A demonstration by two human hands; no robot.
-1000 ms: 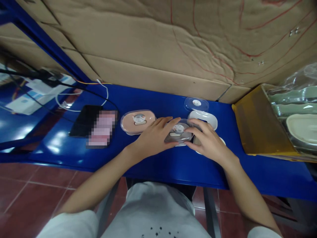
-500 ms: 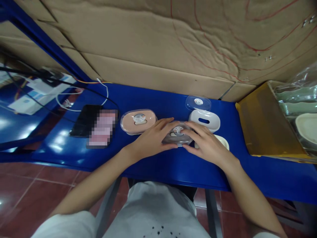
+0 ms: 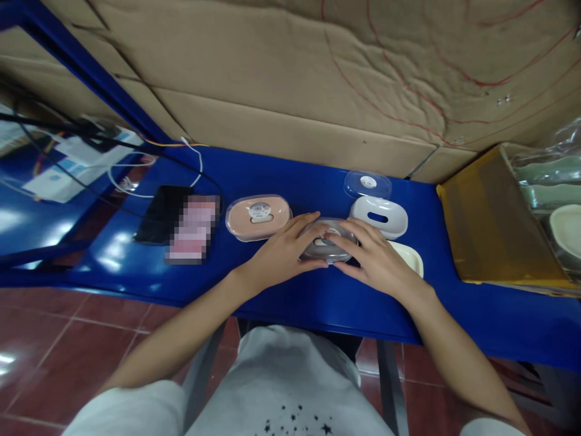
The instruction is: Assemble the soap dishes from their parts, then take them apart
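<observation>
A grey soap box with a clear lid (image 3: 327, 247) sits on the blue table (image 3: 290, 290) right in front of me. My left hand (image 3: 282, 254) grips its left side, fingers curled over the lid. My right hand (image 3: 373, 259) presses on its right side, fingers over the lid. A pink soap box with a clear lid (image 3: 258, 216) lies just left of my left hand. Behind my right hand stand a white soap dish (image 3: 379, 216) and a loose clear lid (image 3: 367, 184). A cream dish (image 3: 409, 257) shows partly from under my right hand.
A black phone (image 3: 160, 212) and a blurred pink item (image 3: 193, 235) lie at the left, with white cables (image 3: 136, 181) behind. A yellow box (image 3: 490, 224) holding wrapped dishes stands at the right. Cardboard sheets (image 3: 290, 91) form the back wall. Red tiled floor is below.
Both hands have closed further over the grey soap box and its lid, which now sits lower and flatter. The view shifted slightly.
</observation>
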